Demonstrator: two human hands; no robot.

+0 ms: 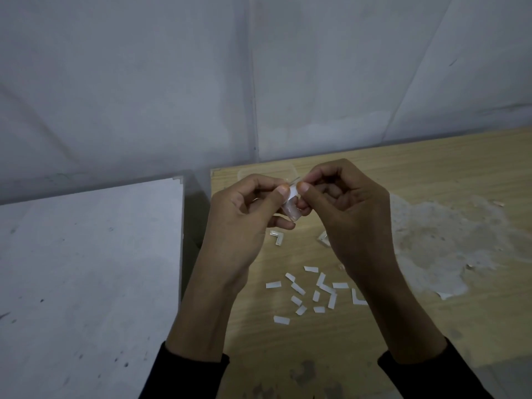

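Both hands are raised over the wooden table (431,174) and meet at a small clear plastic piece (290,210) with a white paper strip (293,192) on it. My left hand (244,214) pinches the piece between thumb and curled fingers. My right hand (342,203) pinches the white strip at its top with thumb and forefinger. Much of the clear piece is hidden by my fingers.
Several white paper strips (311,292) lie scattered on the table below my hands. An L-shaped clear piece (277,237) and another clear piece (324,240) lie nearby. A clear plastic container (267,171) stands behind. A grey-white surface (86,269) lies left, a worn patch (449,243) right.
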